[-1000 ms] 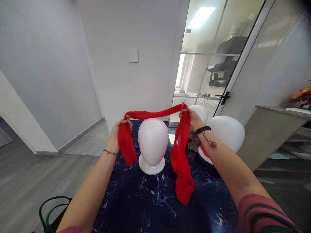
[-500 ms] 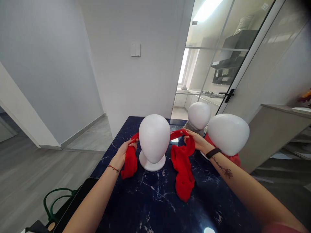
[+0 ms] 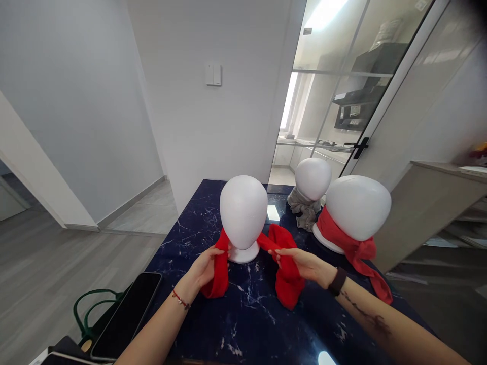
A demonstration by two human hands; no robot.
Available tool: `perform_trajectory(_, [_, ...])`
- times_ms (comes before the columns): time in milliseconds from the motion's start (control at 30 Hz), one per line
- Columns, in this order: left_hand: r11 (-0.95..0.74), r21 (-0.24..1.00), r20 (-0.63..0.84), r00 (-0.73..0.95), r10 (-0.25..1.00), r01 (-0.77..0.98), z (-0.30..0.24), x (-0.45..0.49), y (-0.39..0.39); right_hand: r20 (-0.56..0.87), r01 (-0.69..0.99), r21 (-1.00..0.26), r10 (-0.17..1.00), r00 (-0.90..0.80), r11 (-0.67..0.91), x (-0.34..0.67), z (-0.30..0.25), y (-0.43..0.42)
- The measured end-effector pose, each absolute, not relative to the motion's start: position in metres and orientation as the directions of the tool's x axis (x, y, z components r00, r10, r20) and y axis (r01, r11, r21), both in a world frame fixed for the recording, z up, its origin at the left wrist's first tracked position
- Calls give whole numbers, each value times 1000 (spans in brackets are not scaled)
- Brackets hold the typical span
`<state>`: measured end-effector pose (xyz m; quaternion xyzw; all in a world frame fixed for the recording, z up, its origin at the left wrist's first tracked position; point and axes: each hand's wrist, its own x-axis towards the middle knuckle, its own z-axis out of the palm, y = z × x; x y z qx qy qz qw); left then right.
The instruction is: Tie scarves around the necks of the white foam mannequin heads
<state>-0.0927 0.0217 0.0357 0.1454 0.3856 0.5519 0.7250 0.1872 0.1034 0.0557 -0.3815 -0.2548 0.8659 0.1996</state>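
A white mannequin head (image 3: 243, 210) stands upright on its round base on the dark blue marbled table (image 3: 243, 324). A bright red scarf (image 3: 219, 274) passes behind its neck, with one end on each side. My left hand (image 3: 207, 266) is closed on the scarf just left of the neck, and a short end hangs down there. To the right, my right hand (image 3: 294, 261) pinches the other side of the scarf close to the base. The longer end lies bunched on the table under that hand. What the scarf does behind the neck is hidden.
At right stands a second mannequin head (image 3: 357, 208) with a coral red scarf (image 3: 348, 243) tied round its neck. Behind it, a third head (image 3: 313, 178) wears a grey scarf (image 3: 304, 209). A black phone (image 3: 127, 314) and a bag with green handles (image 3: 89, 314) are at lower left.
Both hands have moved down and toward me, drawing the red scarf from behind the head down to the neck. The view has shifted slightly.
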Motion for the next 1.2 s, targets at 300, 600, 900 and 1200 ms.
perform_trajectory(300, [323,584,-511,-29,859,-745,38,-65,4,-466,-37,-777,615,-637,-628,149,58,63])
perform_trajectory(600, [170,745,-405,-233,884,-645,12,-60,6,-250,136,-967,695,-674,-216,148,58,49])
perform_trajectory(900, [-25,994,66,-392,918,110,-6,-52,-23,-500,-172,-591,525,-689,-788,127,52,31])
perform_trajectory(1200, [-671,162,478,538,695,723,21,-41,-41,-248,-118,-887,675,-695,-447,117,55,16])
